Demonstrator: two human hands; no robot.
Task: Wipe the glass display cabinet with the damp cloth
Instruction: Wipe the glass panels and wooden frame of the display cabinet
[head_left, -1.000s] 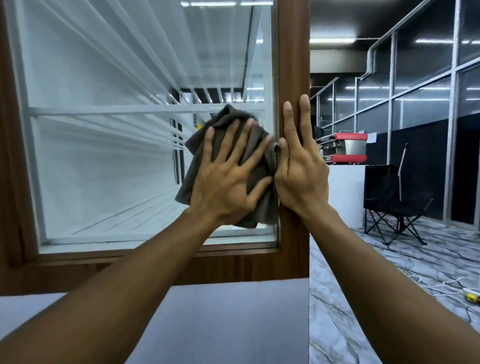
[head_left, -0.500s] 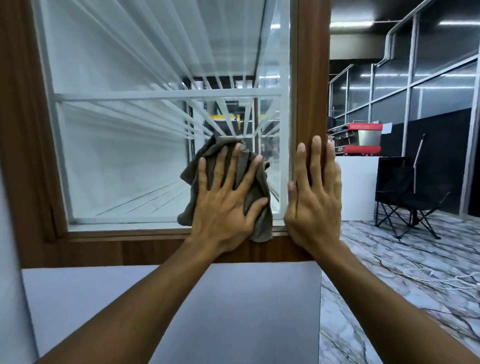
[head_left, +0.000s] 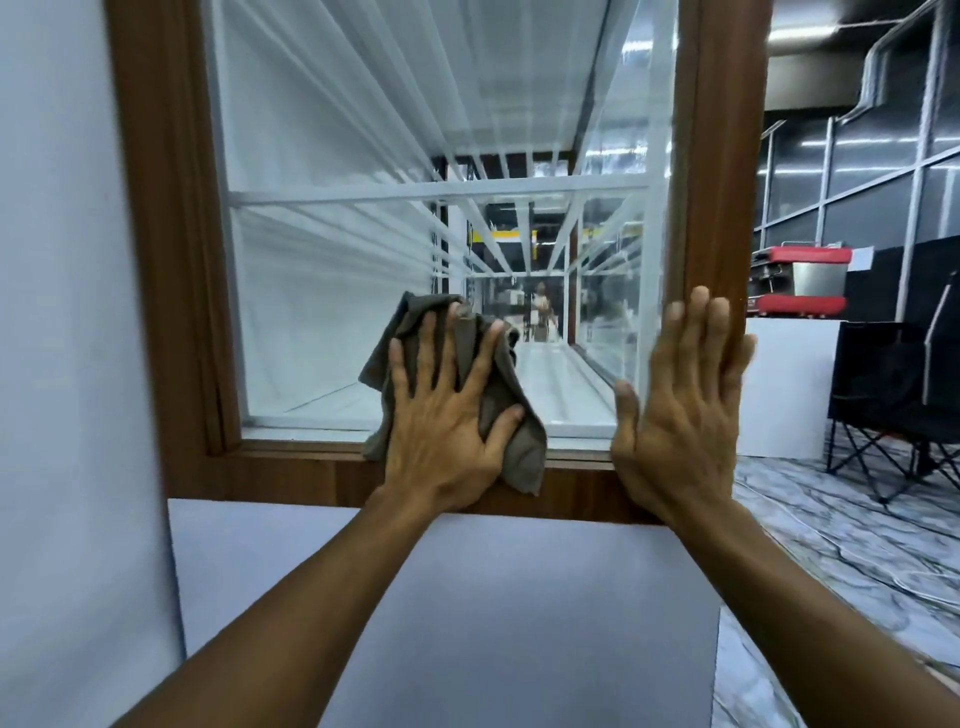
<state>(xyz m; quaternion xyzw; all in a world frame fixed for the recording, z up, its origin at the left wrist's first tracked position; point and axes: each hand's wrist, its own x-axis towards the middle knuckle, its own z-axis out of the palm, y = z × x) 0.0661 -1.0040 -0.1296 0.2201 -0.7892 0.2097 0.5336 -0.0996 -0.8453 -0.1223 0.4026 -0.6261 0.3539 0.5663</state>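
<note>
- Tall glass display cabinet (head_left: 174, 260) with brown wood-grain frame and white shelves inside, filling most of the view.
- Black folding chair (head_left: 883, 374), well to the right of the cabinet.
- Red and silver espresso machine (head_left: 802, 280), right of the cabinet, behind the chair.
- Right hand (head_left: 680, 415), flat with straight fingers, pressed against the cabinet's right frame post, holding nothing.
- Left hand (head_left: 441, 441), 5 fingers splayed wide, pressing the cloth onto the cabinet's glass.
- Crumpled grey-brown damp cloth (head_left: 519, 452), low on the cabinet's pane, bottom corner overlapping the lower frame rail.
</note>
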